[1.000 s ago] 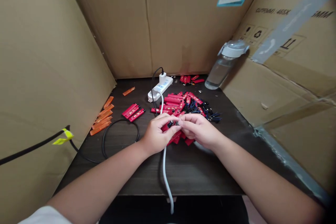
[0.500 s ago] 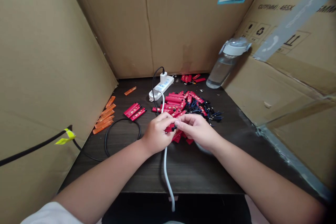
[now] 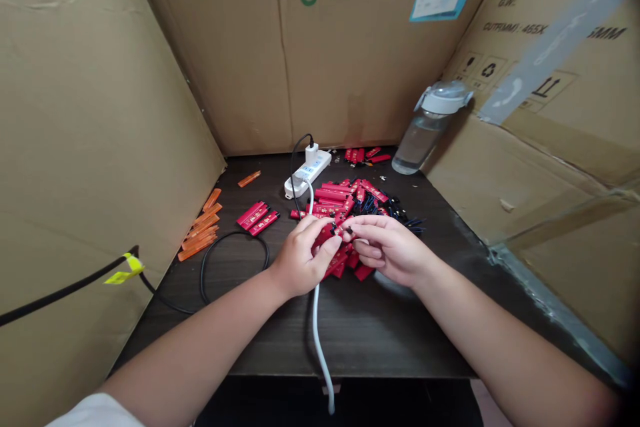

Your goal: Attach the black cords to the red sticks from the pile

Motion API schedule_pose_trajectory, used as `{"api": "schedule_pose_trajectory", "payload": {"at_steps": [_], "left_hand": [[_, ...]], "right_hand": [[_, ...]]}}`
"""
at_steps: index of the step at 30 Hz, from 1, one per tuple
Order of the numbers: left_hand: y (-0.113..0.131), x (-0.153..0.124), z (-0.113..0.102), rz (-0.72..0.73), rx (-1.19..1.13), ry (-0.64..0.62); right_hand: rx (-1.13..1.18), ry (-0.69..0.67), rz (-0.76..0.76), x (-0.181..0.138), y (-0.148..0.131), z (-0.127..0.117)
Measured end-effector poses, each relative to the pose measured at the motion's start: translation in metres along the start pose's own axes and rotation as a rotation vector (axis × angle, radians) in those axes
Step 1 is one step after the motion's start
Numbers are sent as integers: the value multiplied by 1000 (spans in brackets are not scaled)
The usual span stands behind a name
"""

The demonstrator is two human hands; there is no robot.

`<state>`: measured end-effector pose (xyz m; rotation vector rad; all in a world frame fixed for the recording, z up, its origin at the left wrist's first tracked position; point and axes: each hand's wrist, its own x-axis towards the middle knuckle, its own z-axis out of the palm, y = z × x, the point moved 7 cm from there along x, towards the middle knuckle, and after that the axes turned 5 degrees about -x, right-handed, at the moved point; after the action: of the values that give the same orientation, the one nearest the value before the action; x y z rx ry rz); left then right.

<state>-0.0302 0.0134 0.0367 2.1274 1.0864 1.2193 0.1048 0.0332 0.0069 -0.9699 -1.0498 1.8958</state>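
My left hand is closed on a red lighter, its black end pointing up towards the other hand; the fingers cover much of its body. Just beside it, my right hand pinches a small black part between thumb and forefinger, its other fingers curled. A small gap shows between this part and the lighter. Under and behind both hands spreads a heap of red lighters with gold print. Black parts with thin blue pieces lie at the heap's right side.
Two or three red lighters and several orange translucent pieces lie left. Behind stand a white power strip and a water bottle. A white cable crosses the table's front edge. Cardboard walls enclose the table.
My right hand has drawn slightly away from the lighter, and a small black part now shows in its pinch. My left hand has tilted the lighter's end upward. The view has shifted slightly.
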Motion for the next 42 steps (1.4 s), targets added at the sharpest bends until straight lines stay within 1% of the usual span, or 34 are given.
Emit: {"api": "schedule_pose_trajectory", "payload": {"at_steps": [4,9,11,19,22,28,33,37,42], "left_hand": [[-3,-1,2,28,-14,-1],[-1,0,1,55,1,41],[0,0,0,66,4,59],[4,0,-1,112,10,58],[4,-1,0,125,5,48],[2,-2,-2,135,87,61],[1,-2,-5,107,104,86],[1,-2,-7,2,23,123],[4,0,-1,-50,-109,42]], "right_hand": [[-10,11,-17,-1,2,0],[-102,51,-133,-3,-2,1],[-104,67,-152,-3,-4,1],[-43,-12,-92,-2,-3,4],[-45,-12,-74,-2,-1,4],[-143,23,-121,-2,1,3],[-156,40,-128,-1,0,2],[-150,51,-87,-1,2,6],[-83,8,-4,0,17,16]]}}
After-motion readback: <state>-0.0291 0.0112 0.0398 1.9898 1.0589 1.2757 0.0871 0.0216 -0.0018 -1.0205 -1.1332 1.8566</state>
